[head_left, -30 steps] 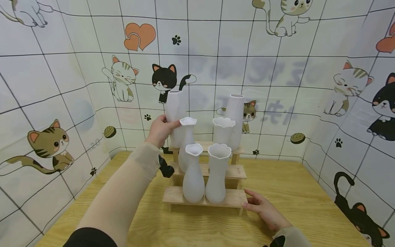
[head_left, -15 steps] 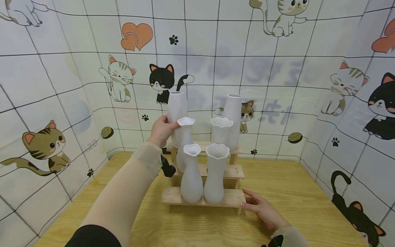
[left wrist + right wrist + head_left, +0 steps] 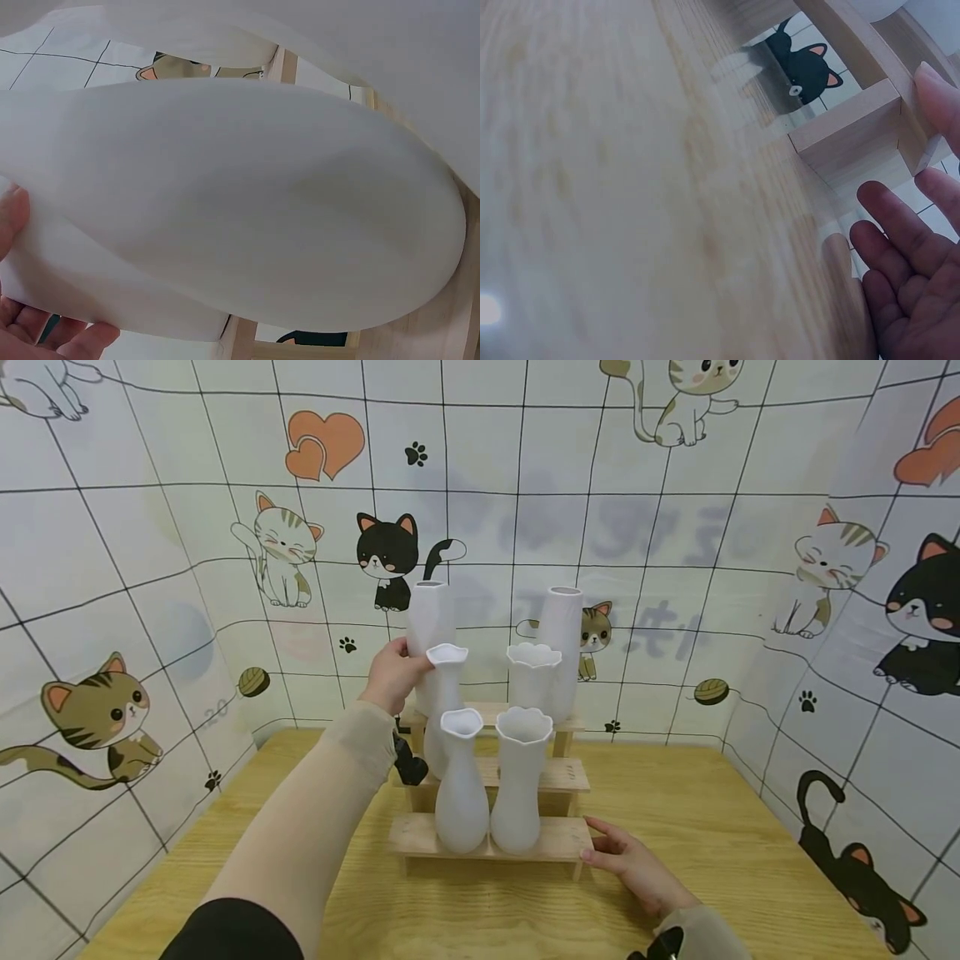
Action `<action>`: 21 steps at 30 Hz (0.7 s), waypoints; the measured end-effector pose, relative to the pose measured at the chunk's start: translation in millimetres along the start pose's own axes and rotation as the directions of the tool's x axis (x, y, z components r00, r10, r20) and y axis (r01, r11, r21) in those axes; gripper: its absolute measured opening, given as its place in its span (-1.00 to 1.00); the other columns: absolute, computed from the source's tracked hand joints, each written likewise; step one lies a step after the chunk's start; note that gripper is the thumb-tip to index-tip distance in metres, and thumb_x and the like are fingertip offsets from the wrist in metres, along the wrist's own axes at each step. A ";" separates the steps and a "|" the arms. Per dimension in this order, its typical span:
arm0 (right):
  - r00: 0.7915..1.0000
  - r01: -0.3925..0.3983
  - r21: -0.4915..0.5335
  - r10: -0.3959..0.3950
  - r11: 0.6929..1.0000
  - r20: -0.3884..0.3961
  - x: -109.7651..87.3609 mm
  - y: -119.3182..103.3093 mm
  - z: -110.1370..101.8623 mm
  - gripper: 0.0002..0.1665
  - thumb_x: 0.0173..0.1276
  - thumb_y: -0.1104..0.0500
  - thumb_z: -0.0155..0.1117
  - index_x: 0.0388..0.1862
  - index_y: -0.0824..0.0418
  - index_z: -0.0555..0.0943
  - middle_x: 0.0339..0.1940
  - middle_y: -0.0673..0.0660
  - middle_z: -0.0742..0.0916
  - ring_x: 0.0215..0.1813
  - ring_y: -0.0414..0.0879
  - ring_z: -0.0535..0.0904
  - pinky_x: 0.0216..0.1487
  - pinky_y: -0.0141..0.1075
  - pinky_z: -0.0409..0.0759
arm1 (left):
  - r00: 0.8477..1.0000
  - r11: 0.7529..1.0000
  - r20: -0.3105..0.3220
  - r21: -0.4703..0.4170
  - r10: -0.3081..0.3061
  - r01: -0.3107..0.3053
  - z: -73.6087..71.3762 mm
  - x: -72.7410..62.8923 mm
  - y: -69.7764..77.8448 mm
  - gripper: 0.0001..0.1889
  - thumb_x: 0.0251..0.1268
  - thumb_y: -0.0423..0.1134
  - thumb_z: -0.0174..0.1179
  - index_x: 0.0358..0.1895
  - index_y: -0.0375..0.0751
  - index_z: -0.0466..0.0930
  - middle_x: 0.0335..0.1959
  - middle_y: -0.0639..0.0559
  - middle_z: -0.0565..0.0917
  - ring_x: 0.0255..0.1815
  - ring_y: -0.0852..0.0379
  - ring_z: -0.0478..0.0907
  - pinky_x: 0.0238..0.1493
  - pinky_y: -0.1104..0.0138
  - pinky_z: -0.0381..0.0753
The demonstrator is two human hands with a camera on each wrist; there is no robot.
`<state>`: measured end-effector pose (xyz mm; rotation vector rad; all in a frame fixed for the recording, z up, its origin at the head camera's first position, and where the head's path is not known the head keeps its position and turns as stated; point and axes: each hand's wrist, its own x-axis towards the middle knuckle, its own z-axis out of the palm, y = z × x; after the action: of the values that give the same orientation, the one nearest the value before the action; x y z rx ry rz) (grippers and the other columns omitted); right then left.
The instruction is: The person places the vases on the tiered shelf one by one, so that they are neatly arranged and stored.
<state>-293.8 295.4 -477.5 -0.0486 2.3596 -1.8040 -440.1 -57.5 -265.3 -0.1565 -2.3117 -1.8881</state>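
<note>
My left hand (image 3: 393,678) grips a tall white vase (image 3: 431,620) at the back left of a three-step wooden stand (image 3: 561,837). The vase's lower part is hidden behind a narrow-necked vase (image 3: 446,681) on the middle step. In the left wrist view, that rounded middle vase (image 3: 247,195) fills the front, with thumb and fingertips around the held vase (image 3: 112,296) behind it. My right hand (image 3: 636,870) pinches the right end of the bottom step between thumb and index finger. Its other fingers (image 3: 907,225) extend below the board in the right wrist view.
Two frilled-rim vases, one slim-necked (image 3: 462,802) and one wider (image 3: 520,793), stand on the bottom step. A frilled vase (image 3: 532,677) and a tall vase (image 3: 561,635) stand behind at right. Cat-patterned sheeting (image 3: 480,452) encloses the wooden table (image 3: 660,793).
My left hand has shifted the back-left vase slightly to the right, nearer the middle-step vase. My right hand keeps its place at the stand. The head view has turned slightly right.
</note>
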 end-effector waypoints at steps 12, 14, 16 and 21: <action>1.000 0.015 0.010 -0.015 1.000 0.022 1.9 0.6 -0.4 -0.08 0.35 0.05 0.30 0.51 0.33 0.09 0.14 0.32 0.54 0.12 0.09 0.49 0.20 0.08 0.31 | 1.000 0.999 0.001 -0.033 0.007 -0.007 0.6 4.0 -1.8 -0.31 0.18 -0.14 0.34 0.36 -0.20 0.30 0.26 -0.11 0.43 0.19 -0.11 0.43 0.20 0.00 0.41; 1.000 0.012 0.011 -0.012 1.000 0.021 1.6 0.8 -0.2 -0.09 0.35 0.05 0.29 0.51 0.34 0.09 0.14 0.32 0.54 0.12 0.09 0.50 0.21 0.08 0.31 | 1.000 0.999 0.004 -0.036 0.005 -0.005 1.1 3.4 -2.0 -0.30 0.18 -0.15 0.34 0.37 -0.21 0.28 0.28 -0.11 0.42 0.20 -0.11 0.43 0.21 0.00 0.40; 1.000 0.008 0.010 -0.008 1.000 0.017 1.2 0.8 0.1 -0.09 0.35 0.05 0.29 0.51 0.33 0.09 0.14 0.32 0.54 0.12 0.09 0.50 0.21 0.08 0.30 | 1.000 0.999 0.003 -0.039 -0.001 0.001 1.7 3.0 -2.4 -0.30 0.19 -0.14 0.34 0.38 -0.20 0.27 0.29 -0.10 0.41 0.21 -0.11 0.42 0.21 -0.01 0.40; 1.000 0.001 0.007 -0.001 1.000 0.008 0.6 0.1 0.8 -0.08 0.34 0.04 0.30 0.51 0.33 0.10 0.14 0.32 0.54 0.11 0.08 0.50 0.21 0.09 0.30 | 1.000 1.000 0.001 -0.027 0.003 -0.003 0.5 3.7 -3.6 -0.29 0.18 -0.13 0.35 0.37 -0.19 0.29 0.28 -0.10 0.42 0.20 -0.11 0.43 0.20 -0.02 0.41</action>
<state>-294.3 294.6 -477.8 -0.0563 2.3487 -1.8091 -444.4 -57.8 -268.2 -0.1637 -2.2867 -1.9188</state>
